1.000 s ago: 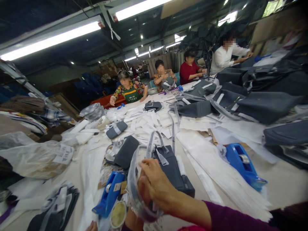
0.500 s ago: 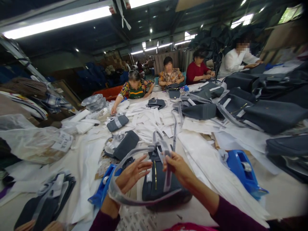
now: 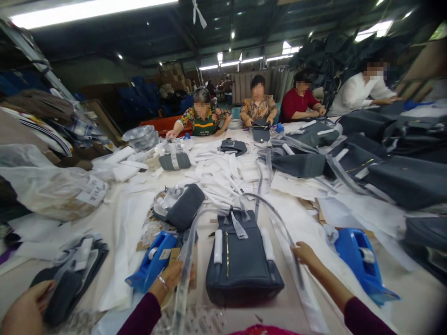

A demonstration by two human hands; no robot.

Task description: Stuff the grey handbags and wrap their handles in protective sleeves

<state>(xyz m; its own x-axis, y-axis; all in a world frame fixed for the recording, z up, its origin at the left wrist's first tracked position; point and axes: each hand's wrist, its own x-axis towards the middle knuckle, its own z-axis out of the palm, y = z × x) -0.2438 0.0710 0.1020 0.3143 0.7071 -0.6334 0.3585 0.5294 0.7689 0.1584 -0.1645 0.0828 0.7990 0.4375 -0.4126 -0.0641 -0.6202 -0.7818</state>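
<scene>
A dark slate-coloured backpack [image 3: 246, 260] with a gold zip lies in front of me, white wrap on its two sides. Its film-wrapped straps are spread apart in loops. On the right, my right hand [image 3: 304, 255] is closed in a pinch on the right strap [image 3: 282, 218]. My left hand [image 3: 170, 278] is at the left strap [image 3: 182, 293], which crosses in front of its fingers; they are partly hidden and blurred, so their grip does not show. Close to that hand is a blue tape dispenser [image 3: 153, 260] with a small brown card beside it.
Another blue tape dispenser [image 3: 361, 260] stands at right. A wrapped bag [image 3: 185, 204] lies beyond my left hand. Another person's hand [image 3: 30, 302] touches dark wrapped pieces [image 3: 71, 279] at lower left. Dark bags [image 3: 408, 177] crowd the right. Several co-workers sit across the table.
My hands have moved apart, left hand leftward and down, right hand rightward. The straps have opened out to both sides, uncovering the backpack's front. The far-left co-worker's hand has drawn back from a wrapped bag.
</scene>
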